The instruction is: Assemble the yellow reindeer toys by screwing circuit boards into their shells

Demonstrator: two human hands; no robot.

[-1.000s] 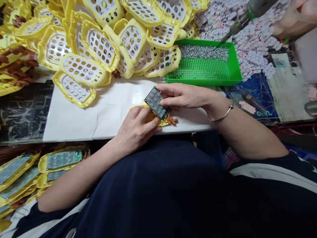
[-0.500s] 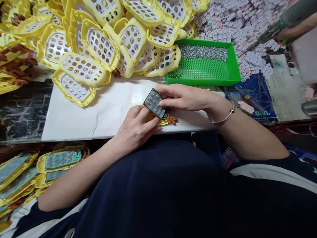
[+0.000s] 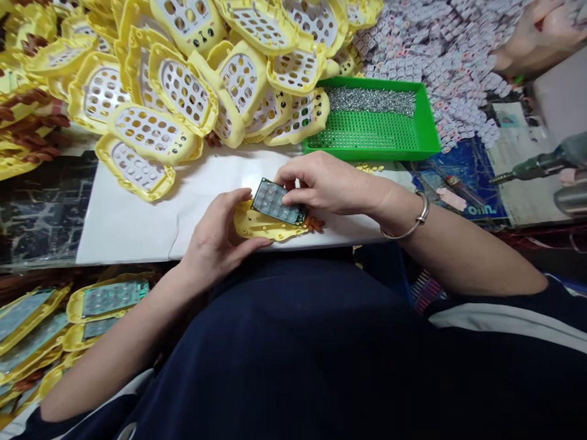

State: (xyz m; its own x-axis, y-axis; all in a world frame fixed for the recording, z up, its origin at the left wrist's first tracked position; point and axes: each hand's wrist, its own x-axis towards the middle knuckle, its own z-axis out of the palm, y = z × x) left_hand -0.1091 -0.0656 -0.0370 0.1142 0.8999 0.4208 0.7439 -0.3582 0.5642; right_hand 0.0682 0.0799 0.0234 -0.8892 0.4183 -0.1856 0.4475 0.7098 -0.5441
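A yellow plastic shell (image 3: 257,227) lies on the white sheet (image 3: 137,217) at the near table edge. My left hand (image 3: 215,241) grips its left end, fingers curled around it. My right hand (image 3: 323,183) pinches a small green circuit board (image 3: 274,202) with a clear keypad layer and presses it flat into the shell. Brown toy feet (image 3: 315,222) stick out at the shell's right end. A metal bangle (image 3: 415,214) sits on my right wrist.
A heap of yellow shells (image 3: 192,79) fills the back left. A green tray (image 3: 413,143) holds screws (image 3: 371,99). White keycaps (image 3: 440,67) cover the back right. Another person's hand (image 3: 534,36) and an electric screwdriver (image 3: 536,164) are at right. Assembled shells (image 3: 105,299) lie lower left.
The circuit board has come down from a tilted position to lie flat in the shell. My left hand slid left to the shell's end. The other person's screwdriver moved from the tray to the right.
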